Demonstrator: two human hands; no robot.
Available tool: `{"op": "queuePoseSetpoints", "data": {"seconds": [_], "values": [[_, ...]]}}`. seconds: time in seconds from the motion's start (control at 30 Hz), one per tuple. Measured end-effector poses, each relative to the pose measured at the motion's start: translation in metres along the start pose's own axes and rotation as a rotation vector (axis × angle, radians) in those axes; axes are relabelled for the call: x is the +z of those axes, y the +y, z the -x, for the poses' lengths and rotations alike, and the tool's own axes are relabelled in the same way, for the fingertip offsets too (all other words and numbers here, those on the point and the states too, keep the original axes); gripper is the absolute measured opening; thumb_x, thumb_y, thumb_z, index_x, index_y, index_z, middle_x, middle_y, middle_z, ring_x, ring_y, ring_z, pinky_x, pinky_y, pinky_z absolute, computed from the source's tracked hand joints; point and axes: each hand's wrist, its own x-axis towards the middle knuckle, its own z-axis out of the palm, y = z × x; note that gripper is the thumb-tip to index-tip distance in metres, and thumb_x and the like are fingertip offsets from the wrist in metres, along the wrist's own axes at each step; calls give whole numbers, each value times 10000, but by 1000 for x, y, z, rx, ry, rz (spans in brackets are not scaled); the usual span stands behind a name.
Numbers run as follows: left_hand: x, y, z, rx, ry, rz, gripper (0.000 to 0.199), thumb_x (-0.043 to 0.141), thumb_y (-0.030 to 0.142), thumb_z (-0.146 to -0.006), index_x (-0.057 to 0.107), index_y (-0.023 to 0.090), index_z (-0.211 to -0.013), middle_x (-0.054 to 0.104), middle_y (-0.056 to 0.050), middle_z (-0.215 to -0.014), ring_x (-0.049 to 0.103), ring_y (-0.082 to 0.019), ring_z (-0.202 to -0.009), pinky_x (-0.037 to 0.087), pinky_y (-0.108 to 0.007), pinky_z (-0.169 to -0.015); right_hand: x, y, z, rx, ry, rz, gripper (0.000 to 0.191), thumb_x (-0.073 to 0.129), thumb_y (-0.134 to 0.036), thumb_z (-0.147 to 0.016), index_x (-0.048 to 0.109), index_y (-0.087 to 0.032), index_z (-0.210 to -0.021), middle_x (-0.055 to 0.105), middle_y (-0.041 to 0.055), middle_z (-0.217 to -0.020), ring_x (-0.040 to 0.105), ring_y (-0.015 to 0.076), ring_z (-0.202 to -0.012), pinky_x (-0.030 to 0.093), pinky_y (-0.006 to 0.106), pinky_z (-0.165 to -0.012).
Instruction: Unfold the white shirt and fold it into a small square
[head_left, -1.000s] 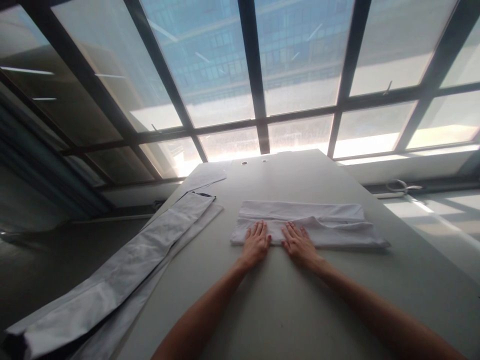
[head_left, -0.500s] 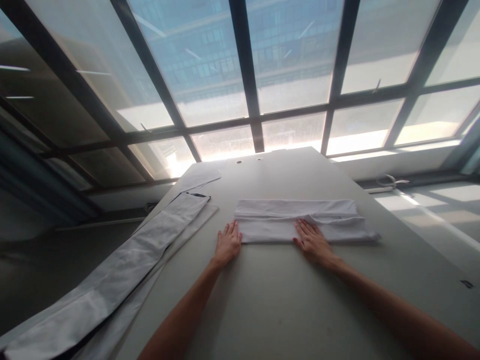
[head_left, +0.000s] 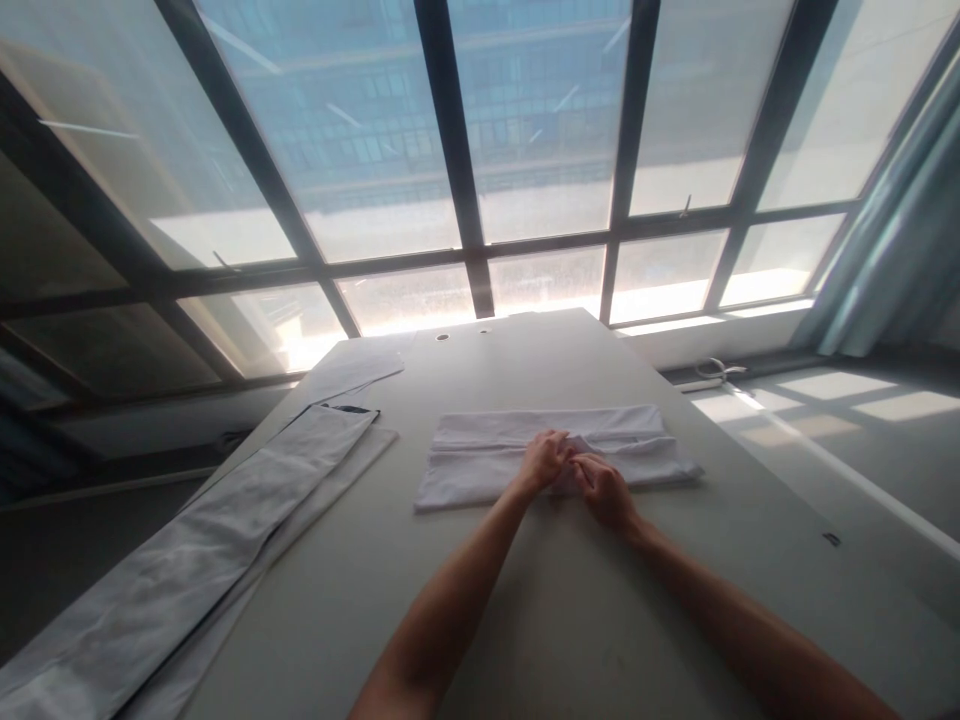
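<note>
A white folded cloth (head_left: 472, 470) lies flat across the table, with a seam or fold line running along its length. At the middle of its near edge, my left hand (head_left: 546, 460) is closed, its fingers bent onto the fabric. My right hand (head_left: 606, 492) is right beside it, fingers curled and pinching the cloth. The two hands almost touch at the fingertips. Some fabric between them is bunched and partly hidden by the fingers.
Long grey-white fabric pieces (head_left: 247, 520) with dark edges lie along the table's left side. The pale table (head_left: 517, 370) reaches to large framed windows (head_left: 540, 120). A curtain (head_left: 885, 220) hangs at the right, and a coiled cable (head_left: 720, 370) lies beyond the table.
My left hand has moved right from the cloth's left end to its middle. My right hand has gone from lying flat to pinching. The view has swung right.
</note>
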Motion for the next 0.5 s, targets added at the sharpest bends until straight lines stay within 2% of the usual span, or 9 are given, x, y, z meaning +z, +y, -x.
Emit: {"op": "queuePoseSetpoints", "data": {"seconds": [0.07, 0.13, 0.17, 0.27, 0.37, 0.43, 0.5], "values": [[9, -2, -1, 9, 60, 7, 241, 617, 230, -956, 754, 222, -1154, 742, -79, -1191, 656, -237, -1136, 484, -383, -1056, -10, 9, -11, 90, 170, 21, 398, 394, -235, -983, 752, -177, -1147, 760, 130, -1162, 674, 264, -1125, 503, 388, -1026], [13, -6, 2, 50, 122, 20, 187, 636, 181, -930, 778, 229, -1042, 745, -65, -1105, 659, -227, -1073, 486, -375, -1016, -19, 20, -25, 188, 223, 86, 408, 389, -217, -972, 740, -160, -1172, 760, 139, -1158, 671, 271, -1123, 488, 387, -1028], [15, -8, 4, 75, 142, 21, 183, 646, 155, -917, 784, 234, -1008, 741, -60, -1078, 655, -223, -1057, 482, -371, -999, -22, 24, -32, 240, 195, 117, 413, 385, -227, -982, 736, -159, -1190, 763, 139, -1156, 675, 275, -1121, 482, 388, -1027], [16, -10, 9, 124, 175, -2, 172, 680, 140, -911, 793, 255, -970, 726, -50, -1040, 638, -222, -1040, 465, -367, -965, -24, 35, -51, 353, 2, 155, 424, 386, -327, -1032, 745, -186, -1207, 781, 131, -1116, 695, 297, -1118, 470, 418, -1028], [16, -9, 10, 147, 197, -39, 107, 691, 243, -958, 794, 273, -956, 704, -52, -1026, 621, -224, -1024, 456, -366, -941, -19, 40, -65, 403, -153, 24, 463, 383, -414, -1054, 778, -190, -1143, 788, 138, -1105, 703, 303, -1135, 472, 428, -1032], [16, -7, 11, 166, 220, -62, 103, 687, 293, -975, 790, 287, -980, 690, -51, -1031, 609, -227, -1023, 454, -370, -935, -15, 42, -71, 417, -207, -106, 516, 362, -444, -1063, 798, -169, -1040, 795, 149, -1076, 726, 279, -1087, 508, 388, -993], [16, -6, 12, 184, 256, -83, 133, 691, 299, -975, 770, 299, -1081, 679, -52, -1068, 597, -235, -1041, 457, -381, -937, -12, 44, -75, 406, -191, -220, 567, 370, -504, -1057, 801, -155, -943, 801, 162, -1006, 752, 268, -987, 556, 360, -911]]}}
